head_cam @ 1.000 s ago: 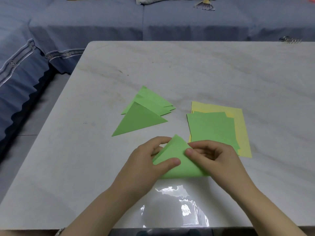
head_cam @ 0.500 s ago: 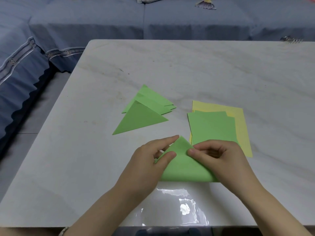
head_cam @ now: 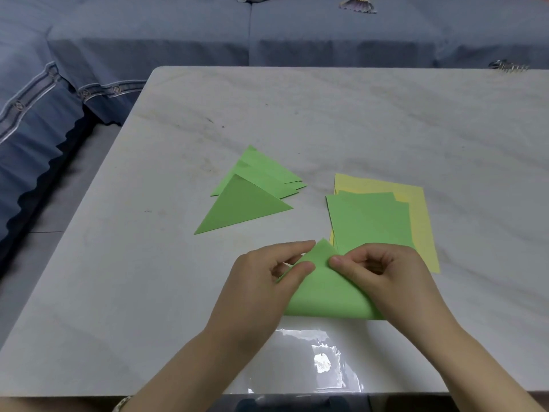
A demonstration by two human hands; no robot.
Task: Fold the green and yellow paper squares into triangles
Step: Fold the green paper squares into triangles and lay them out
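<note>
A green paper sheet [head_cam: 323,292] lies folded over into a triangle near the table's front edge, its tip pointing away from me. My left hand [head_cam: 261,286] pinches the sheet's left side near the tip between thumb and index finger. My right hand [head_cam: 383,278] pinches the tip from the right and covers the sheet's right part. Several folded green triangles [head_cam: 246,203] lie in a loose pile to the upper left. A stack of flat green squares [head_cam: 371,218] rests on yellow squares [head_cam: 419,221] just behind my right hand.
The white marble table [head_cam: 386,120] has a glossy reflection at its front edge. A blue sofa [head_cam: 178,40] runs along the back and left. A small metal clip [head_cam: 508,66] sits at the table's far right edge.
The folded green sheet has settled flatter on the table, and both hands have shifted slightly right and closed in on its tip. The piles have not moved.
</note>
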